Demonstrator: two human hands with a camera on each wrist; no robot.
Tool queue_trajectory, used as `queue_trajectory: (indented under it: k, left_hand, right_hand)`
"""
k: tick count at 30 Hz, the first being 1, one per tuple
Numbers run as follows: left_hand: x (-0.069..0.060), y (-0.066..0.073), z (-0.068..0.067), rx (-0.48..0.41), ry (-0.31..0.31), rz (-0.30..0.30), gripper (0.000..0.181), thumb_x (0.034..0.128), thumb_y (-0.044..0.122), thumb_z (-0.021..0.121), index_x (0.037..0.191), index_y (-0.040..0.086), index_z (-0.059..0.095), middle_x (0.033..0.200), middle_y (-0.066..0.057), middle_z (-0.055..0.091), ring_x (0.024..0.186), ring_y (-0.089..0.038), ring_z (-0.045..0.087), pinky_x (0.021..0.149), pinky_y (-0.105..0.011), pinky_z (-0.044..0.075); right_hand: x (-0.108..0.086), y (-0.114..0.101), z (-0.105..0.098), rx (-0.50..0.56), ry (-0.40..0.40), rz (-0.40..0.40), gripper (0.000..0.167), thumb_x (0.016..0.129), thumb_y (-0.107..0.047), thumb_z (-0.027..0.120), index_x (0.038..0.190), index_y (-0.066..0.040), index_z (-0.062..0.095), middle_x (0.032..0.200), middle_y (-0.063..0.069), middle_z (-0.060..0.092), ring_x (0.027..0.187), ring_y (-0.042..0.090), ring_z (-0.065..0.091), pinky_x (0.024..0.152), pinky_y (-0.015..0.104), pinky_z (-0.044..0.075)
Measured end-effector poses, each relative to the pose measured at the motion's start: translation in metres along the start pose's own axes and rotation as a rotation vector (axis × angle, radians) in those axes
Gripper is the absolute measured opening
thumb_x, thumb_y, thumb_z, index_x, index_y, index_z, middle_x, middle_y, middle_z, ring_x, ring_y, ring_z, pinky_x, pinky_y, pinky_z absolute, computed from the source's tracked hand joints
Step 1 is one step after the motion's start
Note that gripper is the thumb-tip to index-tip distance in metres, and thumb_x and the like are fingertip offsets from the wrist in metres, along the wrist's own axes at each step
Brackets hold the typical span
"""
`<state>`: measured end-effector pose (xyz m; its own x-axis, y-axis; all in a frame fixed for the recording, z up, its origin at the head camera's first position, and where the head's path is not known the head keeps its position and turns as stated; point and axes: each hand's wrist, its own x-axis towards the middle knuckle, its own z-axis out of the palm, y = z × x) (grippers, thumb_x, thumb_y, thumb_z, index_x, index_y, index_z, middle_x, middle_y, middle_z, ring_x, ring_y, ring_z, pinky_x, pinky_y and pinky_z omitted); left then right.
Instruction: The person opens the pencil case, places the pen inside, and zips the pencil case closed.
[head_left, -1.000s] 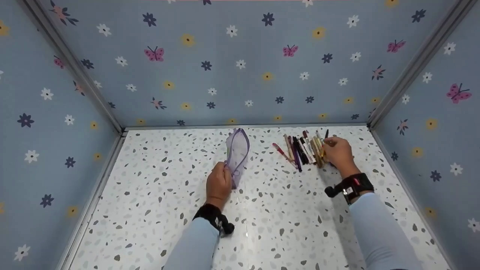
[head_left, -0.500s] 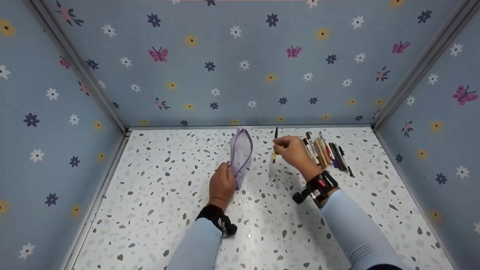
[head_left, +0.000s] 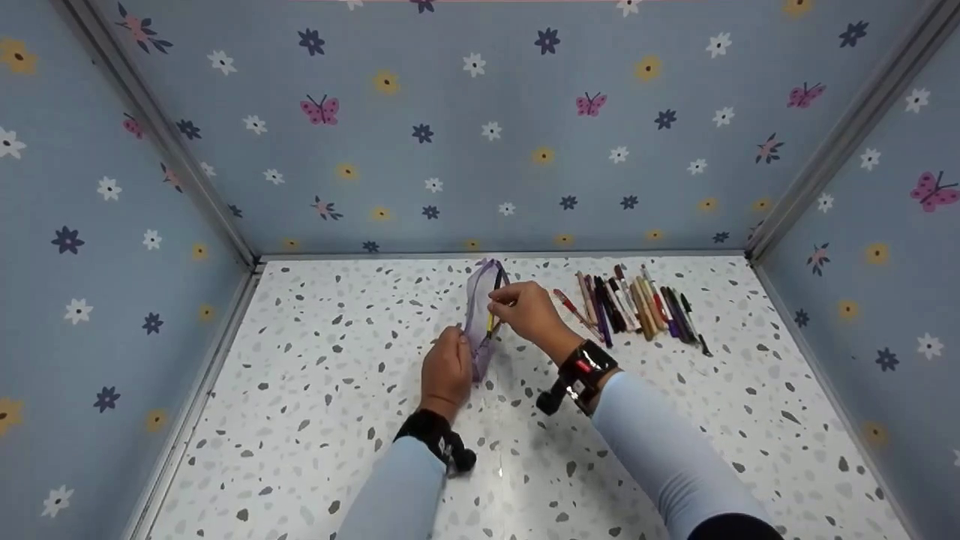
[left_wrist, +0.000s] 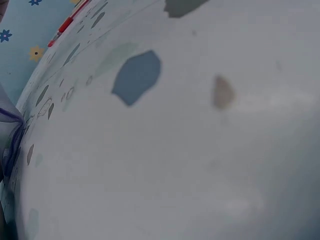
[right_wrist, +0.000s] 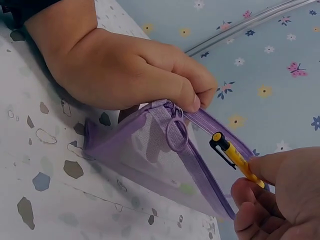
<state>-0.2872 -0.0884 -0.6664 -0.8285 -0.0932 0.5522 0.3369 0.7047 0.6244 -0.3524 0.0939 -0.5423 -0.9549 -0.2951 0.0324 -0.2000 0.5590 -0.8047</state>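
Gripped the purple mesh pouch [right_wrist: 165, 172] near the ring pull [right_wrist: 169, 141] with the left hand [right_wrist: 125, 75], over the desk [head_left: 337, 457] and left of the loose pens [head_left: 643, 304]. Pinched the yellow-and-black pen [right_wrist: 235, 157] in the right hand [head_left: 532, 311] at the parted mouth. For clean entry, probably needed to hold both zip edges [right_wrist: 206, 177] apart, slant the pen lengthwise along the pouch, and release only once past the zip.

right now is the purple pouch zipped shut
No, the right wrist view shows the pouch gaping open, with the left hand gripping it and the right hand holding a yellow pen at its mouth.
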Motion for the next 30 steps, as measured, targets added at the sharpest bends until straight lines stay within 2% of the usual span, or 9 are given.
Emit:
queue_trajectory:
  k: [5,14,19,24,30]
  left_hand:
    - [0.0,0.001,0.0,0.0,-0.015,-0.014,0.016,0.1158,0.016,0.05,0.108,0.006,0.059,0.084,-0.013,0.06,0.072,-0.032,0.061,0.067,-0.05,0.053]
    - [-0.001,0.0,0.001,-0.001,-0.008,-0.02,0.015,0.1151,0.017,0.049,0.109,0.007,0.058,0.086,-0.011,0.062,0.076,-0.03,0.062,0.069,-0.049,0.055]
    - [0.0,-0.001,0.003,-0.007,0.023,0.014,0.013,0.1134,0.015,0.051,0.106,0.007,0.057,0.084,-0.011,0.059,0.073,-0.03,0.059,0.066,-0.048,0.054]
    - [0.0,-0.003,0.005,-0.007,0.064,0.063,0.012,0.1116,0.013,0.054,0.104,0.004,0.057,0.083,-0.012,0.057,0.071,-0.031,0.058,0.065,-0.048,0.053]
    - [0.001,-0.005,0.006,0.003,0.091,0.078,0.012,0.1106,0.013,0.056,0.103,0.004,0.057,0.082,-0.013,0.057,0.07,-0.032,0.058,0.064,-0.049,0.053]
  right_hand:
    - [0.003,0.0,0.008,-0.032,-0.004,-0.01,0.026,0.107,-0.014,0.079,0.132,-0.006,0.084,0.132,0.014,0.083,0.117,0.03,0.08,0.092,0.039,0.067]
    - [0.0,0.003,0.007,-0.062,0.018,-0.033,0.024,0.109,-0.018,0.077,0.127,-0.004,0.085,0.125,0.014,0.085,0.11,0.03,0.081,0.091,0.042,0.068]
    - [-0.007,0.017,-0.011,-0.037,0.08,-0.028,0.023,0.111,-0.02,0.073,0.126,-0.006,0.083,0.115,0.012,0.084,0.096,0.025,0.08,0.083,0.041,0.065]
    - [-0.013,0.042,-0.036,-0.005,0.154,-0.002,0.021,0.112,-0.019,0.071,0.123,-0.006,0.082,0.104,0.013,0.081,0.082,0.016,0.073,0.075,0.032,0.058]
    - [-0.02,0.07,-0.072,-0.058,0.234,0.051,0.022,0.113,-0.021,0.069,0.124,-0.006,0.081,0.11,0.017,0.08,0.088,0.02,0.072,0.075,0.033,0.057]
